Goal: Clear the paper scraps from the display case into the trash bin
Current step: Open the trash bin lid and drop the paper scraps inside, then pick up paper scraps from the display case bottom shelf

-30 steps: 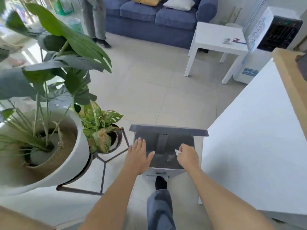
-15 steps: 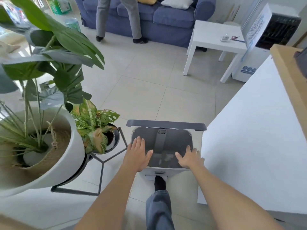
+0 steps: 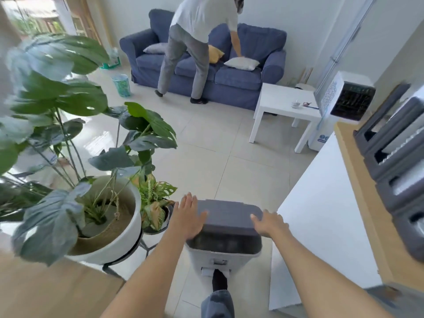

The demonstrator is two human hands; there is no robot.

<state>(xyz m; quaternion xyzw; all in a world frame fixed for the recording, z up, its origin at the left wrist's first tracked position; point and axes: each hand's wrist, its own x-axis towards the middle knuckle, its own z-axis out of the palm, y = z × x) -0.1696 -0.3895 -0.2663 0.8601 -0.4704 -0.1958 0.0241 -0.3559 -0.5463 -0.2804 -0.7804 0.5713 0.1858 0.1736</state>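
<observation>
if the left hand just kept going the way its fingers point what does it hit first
Probably nothing near: the left hand points up and away along the left edge of the trash bin's lid, toward bare floor tiles. The small potted plant sits just left of that line, though depth is unclear.

The trash bin is showing smooth pale plastic walls under a matt dark grey plastic lid. Left of the bin, a glossy white pot is sitting in a thin black metal stand. Beneath the bin, pale floor tiles are gleaming.
</observation>
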